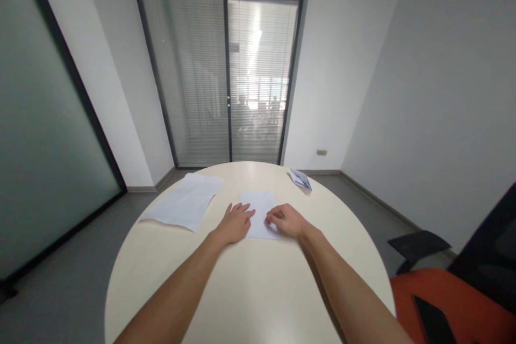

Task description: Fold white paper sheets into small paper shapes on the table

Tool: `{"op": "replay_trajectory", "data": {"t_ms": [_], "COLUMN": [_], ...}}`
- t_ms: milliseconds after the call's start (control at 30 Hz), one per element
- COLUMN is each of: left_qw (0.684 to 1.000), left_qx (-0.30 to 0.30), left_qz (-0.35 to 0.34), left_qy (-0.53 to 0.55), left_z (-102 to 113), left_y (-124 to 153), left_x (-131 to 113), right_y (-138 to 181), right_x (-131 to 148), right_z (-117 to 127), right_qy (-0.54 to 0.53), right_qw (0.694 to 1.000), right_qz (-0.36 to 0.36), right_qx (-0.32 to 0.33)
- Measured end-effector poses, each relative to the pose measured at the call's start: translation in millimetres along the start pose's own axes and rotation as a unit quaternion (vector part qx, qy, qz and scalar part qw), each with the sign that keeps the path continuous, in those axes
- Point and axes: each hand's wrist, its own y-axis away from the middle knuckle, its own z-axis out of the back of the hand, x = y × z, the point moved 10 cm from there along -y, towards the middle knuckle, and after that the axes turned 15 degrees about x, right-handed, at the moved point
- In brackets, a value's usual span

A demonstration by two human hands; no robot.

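Note:
A white sheet of paper [260, 201] lies flat on the round cream table [250, 285] in front of me. My left hand [236, 221] rests on the sheet's left edge with its fingers stretched out and apart, holding nothing. Over the right side of the sheet, my right hand [287, 219] is closed, thumb and fingertips brought together. Whatever it may pinch is too small or hidden to tell.
A larger white sheet or cloth [185, 201] lies at the table's left. Near the far right edge stands a folded printed card [300, 179]. An orange office chair [447, 301] with a black armrest is at the right, a dark flat object [433, 320] on its seat.

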Motion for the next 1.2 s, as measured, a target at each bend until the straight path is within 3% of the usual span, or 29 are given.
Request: {"op": "replay_trajectory", "data": {"t_ms": [100, 200, 367, 533, 767, 933, 1200], "left_qw": [0.999, 0.994, 0.994, 0.991, 0.998, 0.999, 0.984], "left_qx": [0.024, 0.046, 0.017, 0.006, 0.02, -0.032, -0.032], "left_qz": [-0.042, -0.091, -0.108, -0.13, -0.066, -0.032, -0.174], "left_qy": [0.004, 0.03, 0.031, 0.017, 0.004, 0.0, 0.026], "left_z": [-2.6, -2.8, 6.2, 5.4, -6.1, 6.0, 16.1], "left_y": [-0.3, 3.0, 10.0, 13.8, 4.7, 3.7, 19.0], "left_x": [-4.7, -14.4, -30.7, -47.4, -26.1, -13.3, -43.9], "right_y": [0.3, -1.4, 0.4, 2.8, 11.0, 13.5, 17.7], "right_x": [1.1, -4.6, -26.8, -36.8, -51.5, -43.7, -50.4], "right_z": [4.2, -2.1, -10.7, -8.6, 1.3, 9.1, 14.1], "right_qy": [0.046, 0.106, 0.125, 0.132, 0.155, 0.2, 0.206], "right_qw": [0.998, 0.994, 0.984, 0.972, 0.946, 0.934, 0.918], "right_qz": [0.002, -0.025, -0.128, -0.195, -0.284, -0.291, -0.327], "right_qx": [-0.039, -0.023, 0.02, 0.014, -0.019, -0.06, -0.083]}}
